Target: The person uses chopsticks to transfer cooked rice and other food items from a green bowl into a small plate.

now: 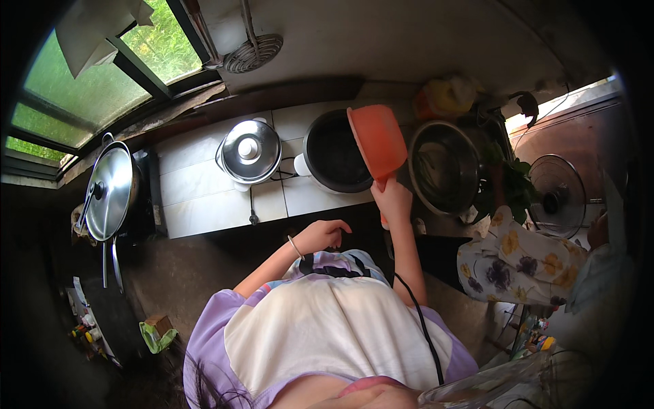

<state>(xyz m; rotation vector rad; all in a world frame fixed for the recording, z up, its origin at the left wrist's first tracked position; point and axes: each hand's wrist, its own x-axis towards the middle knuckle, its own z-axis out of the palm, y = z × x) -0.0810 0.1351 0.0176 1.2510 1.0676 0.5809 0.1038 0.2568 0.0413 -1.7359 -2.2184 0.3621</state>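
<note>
My right hand (pixel 392 200) grips the handle of an orange plastic water ladle (pixel 379 140). The ladle is tilted over the right rim of a dark-lined electric pot (pixel 337 153) on the white-tiled counter (pixel 199 174). Whether the ladle holds anything cannot be seen. My left hand (pixel 324 236) is in front of my waist with loosely bent fingers and nothing in it; a bangle is on that wrist. Left of the dark pot stands a smaller pot with a shiny metal lid (pixel 250 149). A black plug (pixel 253 219) hangs at the counter's front edge.
A large metal basin (pixel 443 166) and leafy greens (pixel 511 189) are on the right, beside another person in a floral garment (pixel 516 260). A glass lid (pixel 557 197) is farther right. At the left stands a wok with a metal lid (pixel 108 191), near the windows.
</note>
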